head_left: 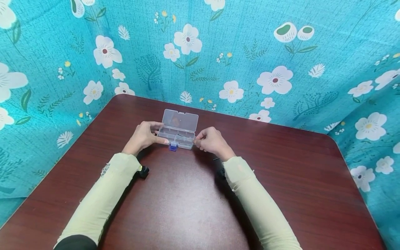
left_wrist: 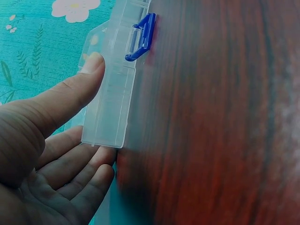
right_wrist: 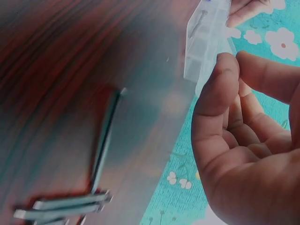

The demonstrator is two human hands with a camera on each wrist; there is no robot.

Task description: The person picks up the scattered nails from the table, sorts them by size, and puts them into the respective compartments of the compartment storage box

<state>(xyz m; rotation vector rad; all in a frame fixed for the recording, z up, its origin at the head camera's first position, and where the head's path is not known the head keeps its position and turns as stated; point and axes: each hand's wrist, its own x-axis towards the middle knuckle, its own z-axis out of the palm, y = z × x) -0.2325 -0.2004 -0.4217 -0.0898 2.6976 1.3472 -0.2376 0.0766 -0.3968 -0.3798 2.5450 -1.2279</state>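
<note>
A clear plastic compartment box (head_left: 170, 132) stands on the table with its lid (head_left: 180, 119) raised at the back and a blue latch (head_left: 173, 147) hanging at the front. My left hand (head_left: 145, 137) grips its left end, thumb along the front rim and fingers round the far side. Thin metal pieces lie in the compartments; one in the right wrist view looks like a screw (right_wrist: 199, 23). At the box's right end is my right hand (head_left: 213, 141), fingers curled, thumb and index tips meeting right by the wall. Nothing shows between those tips.
On the dark wooden table (head_left: 181, 205), several metal pins (right_wrist: 70, 204) lie below the right wrist, one longer pin (right_wrist: 107, 140) pointing away from them. A blue flowered curtain (head_left: 231, 62) hangs behind the table's back edge. Black wrist cameras sit under both cuffs.
</note>
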